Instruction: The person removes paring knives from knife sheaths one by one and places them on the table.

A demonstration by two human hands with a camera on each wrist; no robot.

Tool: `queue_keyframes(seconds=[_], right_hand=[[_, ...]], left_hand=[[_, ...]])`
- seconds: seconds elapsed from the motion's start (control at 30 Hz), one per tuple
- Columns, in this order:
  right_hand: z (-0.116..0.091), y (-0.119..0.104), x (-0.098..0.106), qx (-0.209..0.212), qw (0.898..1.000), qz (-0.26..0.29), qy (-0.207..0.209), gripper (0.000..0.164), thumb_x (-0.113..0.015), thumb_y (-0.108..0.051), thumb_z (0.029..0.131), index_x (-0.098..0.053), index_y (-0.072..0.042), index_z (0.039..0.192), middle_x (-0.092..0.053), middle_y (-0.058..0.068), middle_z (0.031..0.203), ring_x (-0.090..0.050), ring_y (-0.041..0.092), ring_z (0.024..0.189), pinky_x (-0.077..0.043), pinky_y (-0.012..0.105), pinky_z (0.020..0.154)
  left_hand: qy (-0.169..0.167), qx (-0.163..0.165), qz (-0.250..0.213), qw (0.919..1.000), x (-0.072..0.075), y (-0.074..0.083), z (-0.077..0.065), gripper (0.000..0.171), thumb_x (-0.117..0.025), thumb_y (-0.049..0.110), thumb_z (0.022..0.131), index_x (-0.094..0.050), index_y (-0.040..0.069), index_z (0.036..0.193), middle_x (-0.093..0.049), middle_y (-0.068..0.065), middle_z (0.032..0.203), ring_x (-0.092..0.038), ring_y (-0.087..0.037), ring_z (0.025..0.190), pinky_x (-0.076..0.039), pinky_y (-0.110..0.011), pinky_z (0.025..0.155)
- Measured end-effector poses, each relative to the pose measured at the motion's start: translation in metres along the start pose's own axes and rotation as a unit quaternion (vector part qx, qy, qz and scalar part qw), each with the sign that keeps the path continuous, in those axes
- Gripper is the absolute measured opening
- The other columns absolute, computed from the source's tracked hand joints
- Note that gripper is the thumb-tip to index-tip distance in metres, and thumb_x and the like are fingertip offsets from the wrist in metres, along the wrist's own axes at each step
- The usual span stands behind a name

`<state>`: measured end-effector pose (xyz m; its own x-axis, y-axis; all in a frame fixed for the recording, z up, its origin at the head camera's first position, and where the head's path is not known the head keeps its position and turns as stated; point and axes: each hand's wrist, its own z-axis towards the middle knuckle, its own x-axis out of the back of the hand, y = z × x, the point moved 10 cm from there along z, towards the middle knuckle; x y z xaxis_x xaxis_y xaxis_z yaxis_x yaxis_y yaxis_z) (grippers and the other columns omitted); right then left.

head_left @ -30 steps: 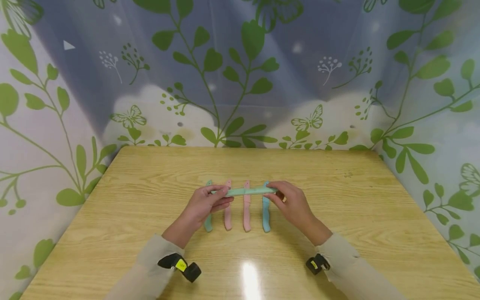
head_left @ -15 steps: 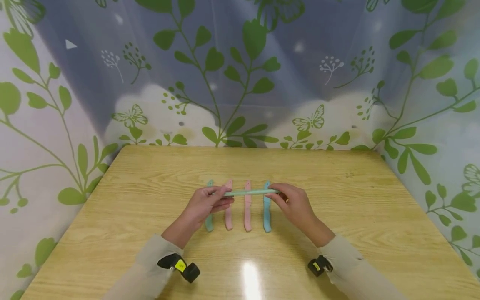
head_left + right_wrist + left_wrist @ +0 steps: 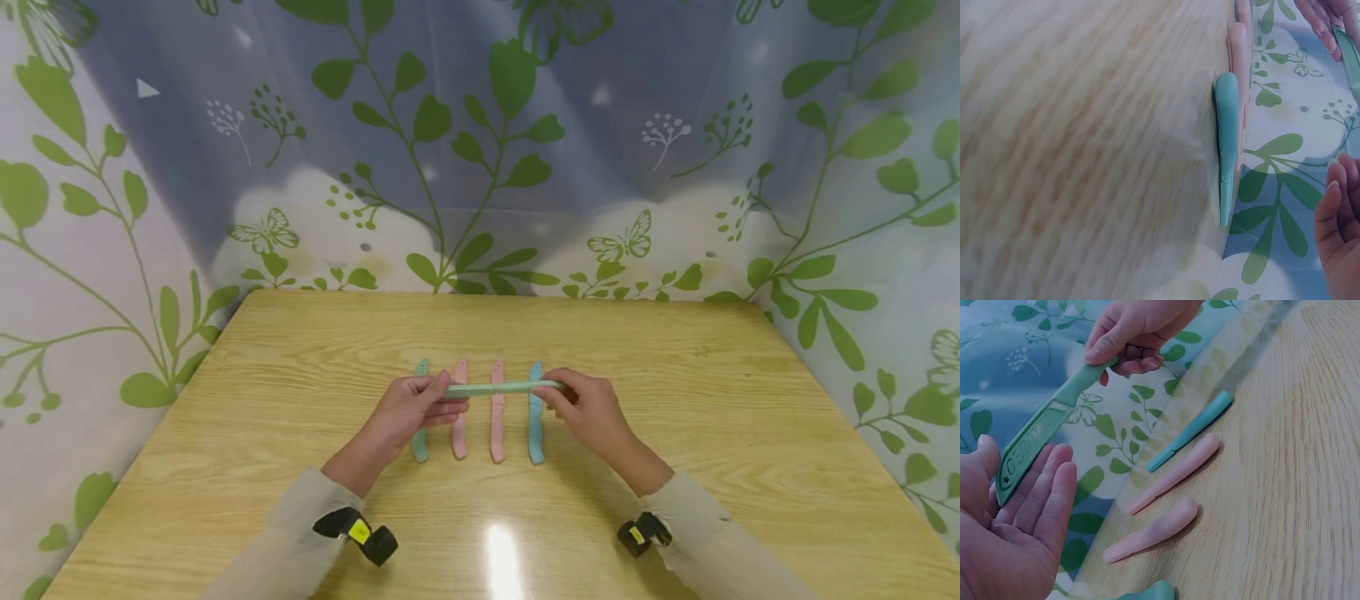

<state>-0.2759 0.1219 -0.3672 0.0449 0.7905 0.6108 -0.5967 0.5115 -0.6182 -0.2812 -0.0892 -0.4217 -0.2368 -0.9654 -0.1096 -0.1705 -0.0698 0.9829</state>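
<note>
Left hand [image 3: 408, 408]: gripping lightly, thumb on one side of the blade end and fingers stretched out along the other, palm half spread.
Right hand [image 3: 588, 404]: closed in a pinch, thumb and forefinger on the handle's butt, the other fingers loosely bent below.
Held knife: a pale green knife-shaped piece [image 3: 480, 390], plastic by its look, with "CERAMIC" in raised letters on the blade; it spans the hands above the bench's middle, roughly parallel to the far edge.
Handling: steadying the piece between two ends seems to be the step in hand. Best to steer from the handle, let the blade fingers guide rather than squeeze, hold both ends level, and stay high enough not to brush the row.
Row beneath: from the bench's left side to its right, a green knife-shaped piece [image 3: 421, 448], a first pink one [image 3: 460, 442], a second pink one [image 3: 498, 437] and a blue one [image 3: 536, 433]; all lie apart, blade tips toward the far edge.
Bench: pale wood-grain top [image 3: 675, 350]; its far corners meet leaf-printed cloth [image 3: 300, 200] hanging behind.
Wrists: a black strapped device [image 3: 358, 533] on the left sleeve, another [image 3: 641, 533] on the right.
</note>
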Motion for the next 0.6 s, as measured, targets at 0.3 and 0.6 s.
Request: queue_keyframes(seconds=[0.3,0.6], right_hand=[[-0.003,0.007,-0.003,-0.045,0.997,0.063,-0.014,0.011,-0.065,-0.018,0.091,-0.069,-0.008,0.090,-0.067,0.013,0.064,-0.060,0.023,0.050,-0.051,0.029,0.044],[-0.003,-0.010,-0.001,-0.097,0.987,0.125,-0.036,0.014,-0.061,-0.011,0.093,-0.068,0.002,0.094,-0.071,0.021,0.077,-0.068,0.033,0.064,-0.058,0.043,0.056]], left_hand=[[-0.002,0.007,0.012,0.9999,-0.001,-0.003,0.000,0.047,-0.051,0.037,0.098,-0.064,-0.008,0.103,-0.074,-0.012,0.089,-0.071,-0.019,0.082,-0.058,-0.027,0.071],[-0.002,0.009,0.010,0.9999,-0.001,-0.002,-0.001,0.050,-0.049,0.038,0.099,-0.064,-0.008,0.106,-0.074,-0.013,0.090,-0.071,-0.018,0.080,-0.058,-0.028,0.070]])
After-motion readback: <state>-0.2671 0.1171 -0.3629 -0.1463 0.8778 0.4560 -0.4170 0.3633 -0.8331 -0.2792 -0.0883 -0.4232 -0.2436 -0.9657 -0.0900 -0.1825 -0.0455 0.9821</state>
